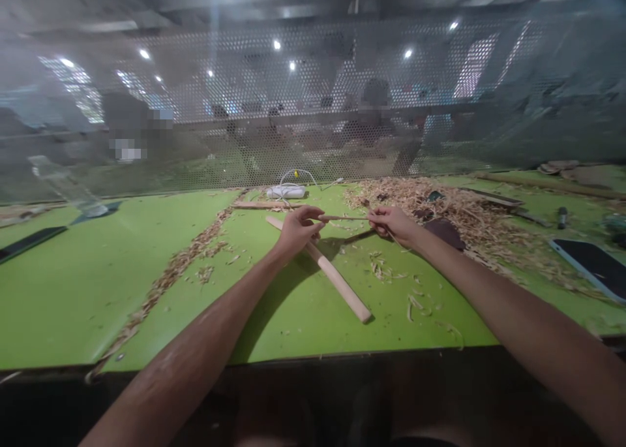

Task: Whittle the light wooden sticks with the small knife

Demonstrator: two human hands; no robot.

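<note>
My left hand (pixel 299 230) is closed in a pinch at one end of a thin, pale strip (pixel 346 218), which looks like wood or cord. Its other end is between the fingers of my right hand (pixel 395 226), so it spans the gap almost level. A second thin length, with a small brown tip (pixel 366 202), passes through my right fingers and trails below. Beneath my left hand a smooth wooden rod (pixel 340 285) lies diagonally on the green tabletop (pixel 303 329). My left hand hides part of that rod.
Wood shavings (pixel 405 192) are heaped behind my right hand, near a dark brown piece (pixel 445 233). A white power strip (pixel 286 191) with a cable sits at the back, before a perforated screen (pixel 313 134). Phones (pixel 599 267) and a clear bottle (pixel 73 189) flank the work area.
</note>
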